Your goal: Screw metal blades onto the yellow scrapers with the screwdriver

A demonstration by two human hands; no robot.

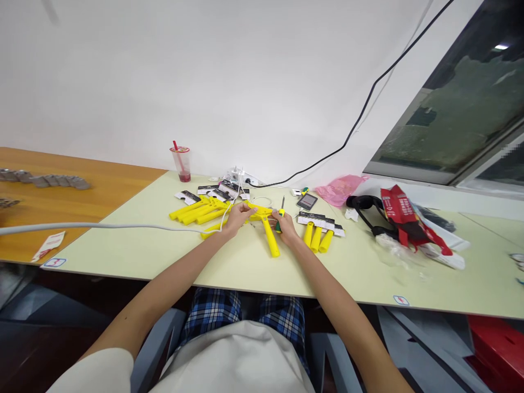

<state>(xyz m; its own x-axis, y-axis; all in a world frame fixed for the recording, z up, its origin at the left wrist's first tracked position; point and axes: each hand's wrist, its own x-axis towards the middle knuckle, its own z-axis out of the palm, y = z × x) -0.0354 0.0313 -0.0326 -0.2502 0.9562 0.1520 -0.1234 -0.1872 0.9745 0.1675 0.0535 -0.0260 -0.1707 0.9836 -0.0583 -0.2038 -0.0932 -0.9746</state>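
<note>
Over the table in front of me, a yellow T-shaped plastic tool (271, 240) points its round handle toward me. My left hand (237, 218) pinches the left end of its crosspiece. My right hand (287, 226) has its fingertips at the crosspiece's right side and also holds a screwdriver (280, 222) with a green and yellow handle, its shaft pointing up and away. To the left lie several similar yellow tools (192, 212) with black and white cards at their far ends. More carded yellow handles (316, 239) lie right of my right hand.
A drink cup (182, 165) with a straw stands at the back left. A power strip (241, 176) and cables lie by the wall; a grey cable (123, 225) crosses on the left. Behind my right hand are a phone (307, 201), a pink bag (339, 190) and black headphones (364, 203).
</note>
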